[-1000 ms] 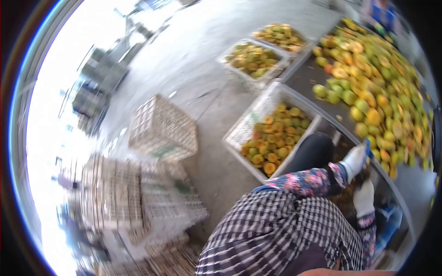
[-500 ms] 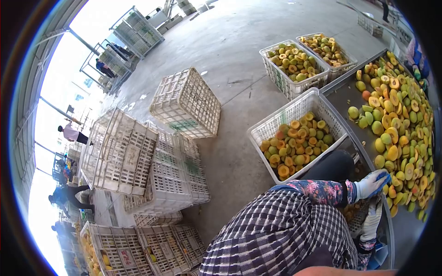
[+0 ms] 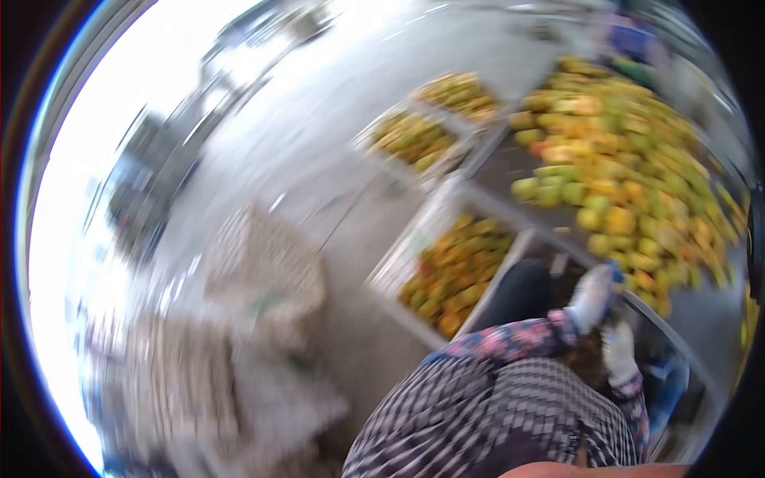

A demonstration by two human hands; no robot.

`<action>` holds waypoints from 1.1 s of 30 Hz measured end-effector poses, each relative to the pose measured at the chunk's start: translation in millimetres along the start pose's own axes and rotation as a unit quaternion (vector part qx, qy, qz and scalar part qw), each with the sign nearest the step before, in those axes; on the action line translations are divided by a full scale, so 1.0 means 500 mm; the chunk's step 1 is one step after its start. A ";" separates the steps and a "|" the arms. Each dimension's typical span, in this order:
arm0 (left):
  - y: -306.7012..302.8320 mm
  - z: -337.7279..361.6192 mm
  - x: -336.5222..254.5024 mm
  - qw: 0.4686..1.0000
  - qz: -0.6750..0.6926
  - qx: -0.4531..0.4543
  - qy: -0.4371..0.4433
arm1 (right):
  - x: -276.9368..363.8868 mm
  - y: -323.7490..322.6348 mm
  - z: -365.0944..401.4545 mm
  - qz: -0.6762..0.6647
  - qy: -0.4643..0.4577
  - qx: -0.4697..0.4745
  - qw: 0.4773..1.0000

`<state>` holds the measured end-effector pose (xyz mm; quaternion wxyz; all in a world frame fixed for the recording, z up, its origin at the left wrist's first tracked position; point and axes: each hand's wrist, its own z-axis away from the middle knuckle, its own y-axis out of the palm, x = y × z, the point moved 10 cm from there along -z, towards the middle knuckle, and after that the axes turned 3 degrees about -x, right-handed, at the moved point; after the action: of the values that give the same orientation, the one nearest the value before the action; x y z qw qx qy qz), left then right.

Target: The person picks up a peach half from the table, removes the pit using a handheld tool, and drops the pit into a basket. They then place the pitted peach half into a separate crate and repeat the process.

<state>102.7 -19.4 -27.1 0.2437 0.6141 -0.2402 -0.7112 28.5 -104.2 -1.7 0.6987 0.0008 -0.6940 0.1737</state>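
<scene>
The picture is blurred by motion. My left hand point(image 3: 591, 298), in a white glove with blue on the fingers, is at the rim of the metal table point(image 3: 661, 323), beside the near edge of a heap of halved yellow-green fruit point(image 3: 629, 183) that look like peaches. Its fingers look curled in; whatever they hold is hidden. Just below it is my right hand point(image 3: 620, 352), gloved in white, over the dark space inside the rim. Smearing hides its fingers. A white crate point(image 3: 398, 267) of fruit halves point(image 3: 458, 267) stands beside my dark-clad knee point(image 3: 516, 299).
Two more filled crates point(image 3: 410, 139) stand beyond on the concrete floor point(image 3: 343, 119). White slatted crates point(image 3: 267, 271) are stacked at left. Another person's sleeve point(image 3: 629, 40) shows at the table's far end. Blue plastic point(image 3: 668, 390) hangs near my right arm.
My view has swung, so the table, crates and fruit sit further left in the picture and are smeared. Both gloved hands remain close together by the table rim.
</scene>
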 end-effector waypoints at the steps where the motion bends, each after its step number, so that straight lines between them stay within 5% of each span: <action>1: -0.002 0.023 -0.029 0.981 -0.190 -0.030 0.011 | 0.044 -0.011 0.010 0.165 -0.139 -0.060 0.975; 2: 0.013 0.051 -0.059 0.972 -0.227 -0.012 0.068 | 0.106 0.022 0.039 0.348 -0.260 -0.008 0.901; 3: 0.005 0.044 -0.023 0.974 -0.228 -0.003 -0.017 | 0.049 0.033 0.043 0.429 -0.205 0.046 0.878; 4: 0.002 0.033 -0.014 0.982 -0.189 -0.017 -0.021 | 0.087 -0.005 0.041 0.254 -0.217 -0.078 0.939; 6: 0.003 0.020 0.006 0.992 -0.111 -0.045 -0.028 | 0.043 -0.024 0.040 0.212 -0.127 -0.060 0.967; 7: 0.011 -0.009 0.033 0.996 -0.087 0.018 -0.008 | 0.002 -0.039 0.042 0.219 -0.109 -0.095 0.965; 8: 0.042 -0.001 0.020 0.985 -0.162 0.058 -0.005 | -0.007 -0.040 0.043 0.250 -0.029 -0.046 0.967; 9: 0.075 0.008 0.011 0.968 -0.233 0.098 0.008 | -0.004 -0.050 0.052 0.243 -0.066 -0.072 0.965; 11: 0.036 -0.027 0.045 0.969 -0.227 0.092 -0.032 | -0.042 -0.017 0.033 0.251 0.065 0.023 0.966; 13: 0.058 -0.008 0.065 0.977 -0.145 0.097 -0.121 | -0.033 -0.042 0.037 0.323 0.019 0.004 0.946; 16: 0.104 0.022 0.030 0.978 -0.109 0.155 -0.082 | -0.001 -0.026 0.043 0.424 -0.066 0.022 0.903; 18: 0.115 0.032 0.015 0.975 -0.139 0.171 -0.033 | 0.066 -0.056 0.078 0.192 -0.104 -0.066 0.974; 21: 0.116 0.011 0.038 0.957 -0.138 0.249 -0.048 | 0.084 -0.067 0.088 0.011 -0.185 -0.139 0.973; 23: 0.103 0.007 0.027 0.975 -0.169 0.123 -0.074 | 0.088 -0.074 0.089 0.075 -0.142 -0.135 0.978; 25: 0.088 -0.001 0.046 0.965 -0.180 0.129 -0.139 | 0.071 -0.067 0.088 0.286 -0.140 -0.111 0.941; 26: 0.079 -0.002 0.057 0.962 -0.167 0.143 -0.161 | 0.011 -0.070 0.072 0.278 -0.036 -0.098 0.955; 27: 0.085 -0.002 0.071 0.959 -0.145 0.168 -0.178 | -0.039 -0.042 0.056 0.043 0.068 -0.051 0.995; 28: 0.076 -0.002 0.074 0.964 -0.121 0.135 -0.194 | -0.091 -0.013 0.054 -0.356 0.192 -0.084 0.911; 29: 0.072 0.005 0.077 0.968 -0.094 0.108 -0.208 | -0.133 0.014 0.061 -0.547 0.289 -0.157 0.770; 31: 0.070 0.011 0.062 0.981 -0.065 0.079 -0.162 | -0.122 -0.023 0.039 -0.304 0.182 -0.144 0.924; 33: 0.077 0.017 0.043 0.988 -0.075 0.076 -0.112 | -0.069 -0.054 0.043 -0.020 0.072 -0.122 0.990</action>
<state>93.8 -62.3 -17.4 0.1136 0.5639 -0.2728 -0.7712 14.8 -143.1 -28.1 0.7454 -0.0829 -0.6574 0.0731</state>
